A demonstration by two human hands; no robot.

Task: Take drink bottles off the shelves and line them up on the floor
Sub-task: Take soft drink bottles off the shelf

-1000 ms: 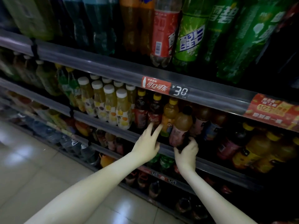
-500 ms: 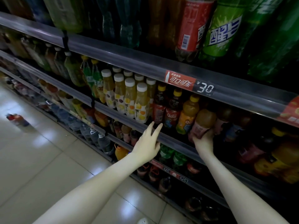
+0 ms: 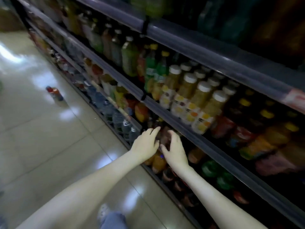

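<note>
My right hand (image 3: 175, 150) grips a brown drink bottle (image 3: 165, 138) with a pinkish label, held in front of the lower shelf. The bottle is blurred and mostly hidden by my fingers. Beside it on the left, my left hand (image 3: 145, 144) has its fingers stretched out by the bottle; whether they touch it I cannot tell. One bottle with a red and blue label (image 3: 54, 93) stands alone on the tiled floor, far left. The shelves (image 3: 166, 114) run diagonally and are packed with drinks.
White-capped yellow juice bottles (image 3: 198, 98) fill the shelf just above my hands, green and orange bottles (image 3: 151, 71) to their left. Water bottles (image 3: 118, 118) sit on the bottom tier. My jeans leg (image 3: 113, 219) and shoe (image 3: 103, 210) are below. Glossy floor tiles (image 3: 49, 146) spread left.
My right hand has pulled the brown bottle off the shelf, down and to the left, next to my left hand. My view has swung left and down; the floor bottle shows closer.
</note>
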